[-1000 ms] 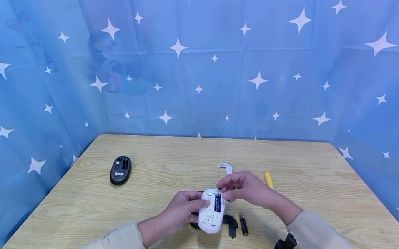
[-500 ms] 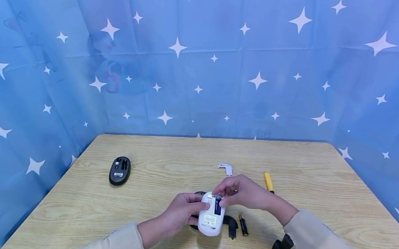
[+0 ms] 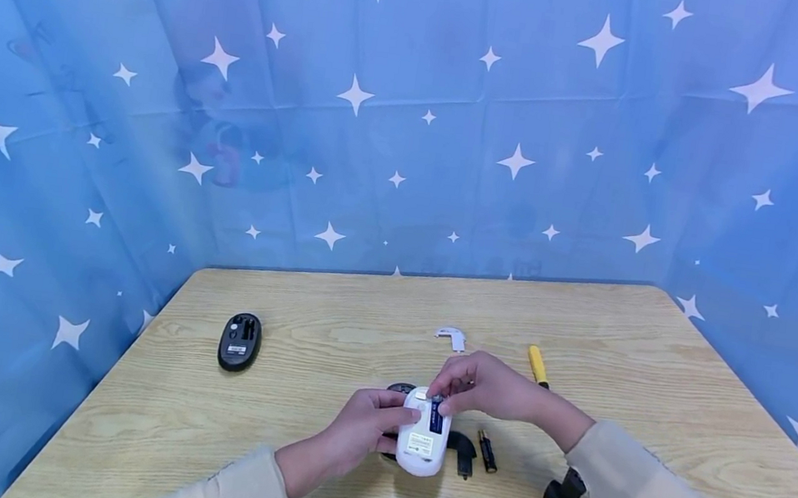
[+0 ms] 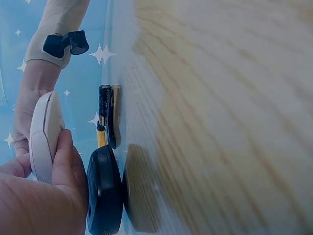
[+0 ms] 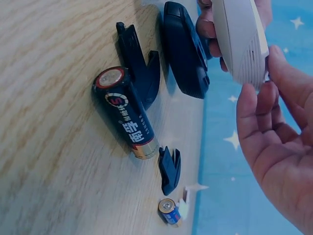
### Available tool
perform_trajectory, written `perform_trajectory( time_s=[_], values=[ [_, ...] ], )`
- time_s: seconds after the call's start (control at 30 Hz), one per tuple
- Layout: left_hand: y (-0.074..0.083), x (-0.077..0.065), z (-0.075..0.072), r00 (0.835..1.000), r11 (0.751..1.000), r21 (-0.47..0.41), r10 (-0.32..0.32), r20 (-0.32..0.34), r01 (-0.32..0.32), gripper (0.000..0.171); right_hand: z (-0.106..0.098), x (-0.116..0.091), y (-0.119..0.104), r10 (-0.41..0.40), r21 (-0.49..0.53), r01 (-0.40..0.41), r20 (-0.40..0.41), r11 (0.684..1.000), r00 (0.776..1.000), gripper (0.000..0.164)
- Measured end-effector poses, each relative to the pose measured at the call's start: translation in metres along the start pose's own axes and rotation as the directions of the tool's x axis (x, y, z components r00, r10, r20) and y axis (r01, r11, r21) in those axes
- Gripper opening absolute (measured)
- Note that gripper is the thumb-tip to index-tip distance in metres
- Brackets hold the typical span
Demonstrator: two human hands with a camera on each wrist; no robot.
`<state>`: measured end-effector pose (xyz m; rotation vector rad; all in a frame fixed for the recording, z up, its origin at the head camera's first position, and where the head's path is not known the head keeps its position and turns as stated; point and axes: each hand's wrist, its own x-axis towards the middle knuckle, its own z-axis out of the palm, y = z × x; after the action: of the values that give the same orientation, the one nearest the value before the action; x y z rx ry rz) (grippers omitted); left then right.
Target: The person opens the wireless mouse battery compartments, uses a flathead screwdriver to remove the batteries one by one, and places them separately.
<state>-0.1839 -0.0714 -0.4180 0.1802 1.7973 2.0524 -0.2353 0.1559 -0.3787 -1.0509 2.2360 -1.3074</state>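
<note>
A white computer mouse [image 3: 421,454] is held underside up above the table, its battery slot facing me. My left hand [image 3: 355,433] grips its left side, thumb on the underside. A dark blue battery [image 3: 437,416] lies in the slot. My right hand [image 3: 483,386] has its thumb and curled fingers at the upper end of this battery, apparently pinching it; the fingertips partly hide that end. In the right wrist view, the fingertips touch the front end of the white mouse [image 5: 239,44]. A black mouse [image 5: 183,49] sits on the table just beneath.
Beside the white mouse lie a black battery cover [image 3: 465,453] and a loose black battery [image 3: 488,451]. Farther back are a white battery cover [image 3: 454,339] and a yellow-handled tool [image 3: 538,363]. Another black mouse [image 3: 239,342] rests underside up at left. A small blue battery [image 5: 169,211] shows too.
My right fingers have come down from above the white mouse's top edge onto the battery's upper end. The white mouse has shifted slightly toward me, still in my left hand.
</note>
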Motion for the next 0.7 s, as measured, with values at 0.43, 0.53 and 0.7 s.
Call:
perform_trajectory(
  time_s=[0.43, 0.53, 0.7],
  values=[
    [0.002, -0.001, 0.001, 1.000, 1.000, -0.002, -0.014, 0.005, 0.014, 0.033, -0.007, 0.002, -0.005, 0.085, 0.056, -0.084, -0.015, 0.995, 0.996, 0.011],
    [0.003, -0.002, 0.001, 1.000, 1.000, -0.005, -0.009, 0.006, 0.009, 0.032, -0.011, 0.003, -0.006, 0.110, 0.083, -0.108, -0.030, 0.991, 0.993, 0.012],
    [0.004, -0.002, 0.002, 1.000, 1.000, -0.017, 0.000, 0.004, 0.000, 0.032, -0.018, 0.003, -0.004, 0.143, 0.178, -0.131, -0.058, 0.975, 0.988, 0.016]
  ],
)
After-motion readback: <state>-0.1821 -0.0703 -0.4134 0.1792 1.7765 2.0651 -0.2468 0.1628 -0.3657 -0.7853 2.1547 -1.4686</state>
